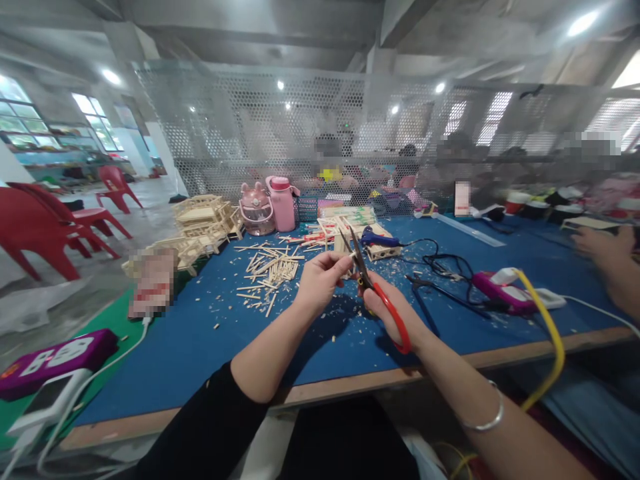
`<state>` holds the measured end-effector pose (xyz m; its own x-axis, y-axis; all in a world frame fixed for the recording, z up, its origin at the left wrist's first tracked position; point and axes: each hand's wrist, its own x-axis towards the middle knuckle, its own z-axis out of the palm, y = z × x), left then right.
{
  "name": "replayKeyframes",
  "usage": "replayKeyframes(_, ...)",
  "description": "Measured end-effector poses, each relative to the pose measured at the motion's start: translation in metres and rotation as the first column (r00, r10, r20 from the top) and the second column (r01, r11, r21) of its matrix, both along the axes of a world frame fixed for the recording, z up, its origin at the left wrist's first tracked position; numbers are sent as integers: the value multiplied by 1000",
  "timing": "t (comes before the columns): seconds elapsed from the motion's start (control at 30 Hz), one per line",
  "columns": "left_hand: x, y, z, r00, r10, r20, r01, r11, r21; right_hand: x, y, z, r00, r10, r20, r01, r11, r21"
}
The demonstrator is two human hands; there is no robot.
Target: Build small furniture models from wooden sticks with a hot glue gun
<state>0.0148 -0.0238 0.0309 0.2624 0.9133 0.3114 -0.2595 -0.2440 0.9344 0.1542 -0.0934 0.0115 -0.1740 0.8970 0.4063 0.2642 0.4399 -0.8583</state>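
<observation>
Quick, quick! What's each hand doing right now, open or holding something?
Left hand: closed, pinching a small pale wooden piece.
Right hand: closed, holding red-handled scissors with dark metal blades.

Cool daylight from windows (23, 110) at 10 o'clock mixed with glare from ceiling lamps (583, 23) at 10 and 2 o'clock, while the grey ceiling (250, 27) stayed dim. Dark, soft-edged shadows pooled at 6 o'clock on the blue tabletop (200, 360) beneath the left hand (320, 283) and right hand (390, 303); a bracelet (487, 421) glinted at 4 o'clock. Wide-angle distortion stretched red chairs (50, 227) at 9 o'clock. A co-worker's hand (607, 243) blurred at 3 o'clock. Beyond the perforated screen (220, 120) at 12 o'clock, detail turned hazy; pixelated patches hid several spots.
</observation>
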Motion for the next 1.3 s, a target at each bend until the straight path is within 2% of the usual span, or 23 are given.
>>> replayKeyframes(0.27,0,-3,-2,996,-63,-57,65,998,25,3,1,-4,1000,-4,12,4,999,41)
replayKeyframes(0.6,1,-5,1,994,-80,-71,82,996,25,6,4,-7,997,-21,68,11,991,135)
replayKeyframes(0.93,0,-2,0,993,-59,-100,63,997,40,4,0,-10,963,-236,132,217,966,140)
replayKeyframes(1.17,2,-2,0,995,-57,-76,58,998,6,4,1,-22,968,-250,9,249,966,77)
replayKeyframes(1.3,2,-4,2,998,-54,-43,53,999,-3,4,3,-21,967,-253,-30,255,962,96)
